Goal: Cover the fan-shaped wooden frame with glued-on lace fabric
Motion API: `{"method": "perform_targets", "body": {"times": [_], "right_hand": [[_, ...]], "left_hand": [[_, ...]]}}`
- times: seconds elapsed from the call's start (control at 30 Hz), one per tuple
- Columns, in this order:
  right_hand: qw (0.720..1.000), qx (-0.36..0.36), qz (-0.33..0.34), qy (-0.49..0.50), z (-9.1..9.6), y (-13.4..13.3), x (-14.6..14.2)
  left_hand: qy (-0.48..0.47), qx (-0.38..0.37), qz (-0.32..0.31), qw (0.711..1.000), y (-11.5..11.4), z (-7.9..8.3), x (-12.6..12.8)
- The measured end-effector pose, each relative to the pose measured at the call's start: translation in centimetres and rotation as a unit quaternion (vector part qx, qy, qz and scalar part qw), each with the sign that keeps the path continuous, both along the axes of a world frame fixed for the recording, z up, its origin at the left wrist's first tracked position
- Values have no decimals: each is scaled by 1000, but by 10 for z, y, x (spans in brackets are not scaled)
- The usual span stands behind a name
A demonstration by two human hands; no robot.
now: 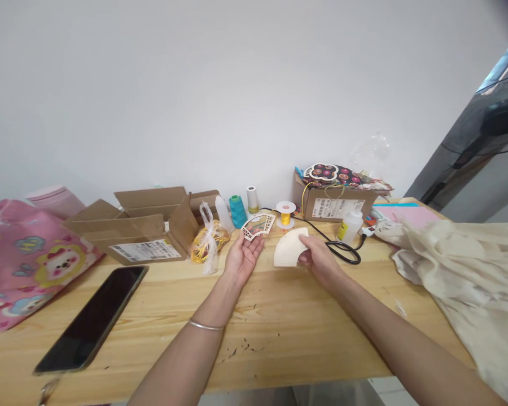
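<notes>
My left hand [240, 260], palm turned up, holds a thin fan-shaped openwork frame [258, 225] with cut-out patterns at both ends. Its thumb lies along the near left corner, and coloured lines show in the frame's opening. To the right, my right hand [319, 256] grips a plain cream fan-shaped piece [288, 249] by its right edge, thumb in front and fingers behind. Both pieces are raised above the wooden table [288, 321], side by side and apart. Just behind them stand a teal thread cone [237, 212] and a white spool with yellow thread [285, 215].
An open cardboard box [139, 231] and a bag of yellow cord [209, 242] are at left, near a phone [93, 318] and pink bag [38, 265]. At right are a filled box [338, 203], bottle [350, 226], black cable [345, 256] and cream cloth [461, 270].
</notes>
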State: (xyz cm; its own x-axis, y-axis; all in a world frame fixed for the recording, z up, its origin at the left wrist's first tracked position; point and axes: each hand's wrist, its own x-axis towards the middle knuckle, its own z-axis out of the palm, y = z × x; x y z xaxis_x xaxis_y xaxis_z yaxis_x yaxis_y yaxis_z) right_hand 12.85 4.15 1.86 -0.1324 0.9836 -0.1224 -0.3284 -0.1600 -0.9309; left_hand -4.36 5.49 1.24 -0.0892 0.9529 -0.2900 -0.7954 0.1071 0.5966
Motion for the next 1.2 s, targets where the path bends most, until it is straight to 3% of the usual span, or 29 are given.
{"method": "perform_targets", "body": {"times": [0.2,0.3,0.47,0.57,0.7,0.8,0.93,1.0,1.1,1.2], "right_hand": [[984,-32,106,-138,1,-5,-1],[964,15,115,-239,-4,-3,1],[862,141,74,-482,-4,-1,11],[832,158,111,-521,-2,-1,15],[819,196,121,-525,-8,1,12],[808,213,112,-538,-12,1,9],[757,236,49,-608,-5,-1,11],[761,240,-4,-603,3,-1,15],[823,267,-58,-498,10,2,19],[868,321,-11,-379,12,1,16]], "left_hand": [[35,18,0,999,-2,1,1],[48,35,-2,998,-3,2,2],[49,39,6,998,-4,2,2],[45,28,15,998,-3,2,2],[41,22,18,999,-3,3,3],[37,16,18,999,-3,4,3],[29,7,24,999,-4,6,2],[17,3,26,1000,-5,9,2],[-22,-13,17,1000,-10,17,7],[-71,-33,-58,995,-21,22,18]]}}
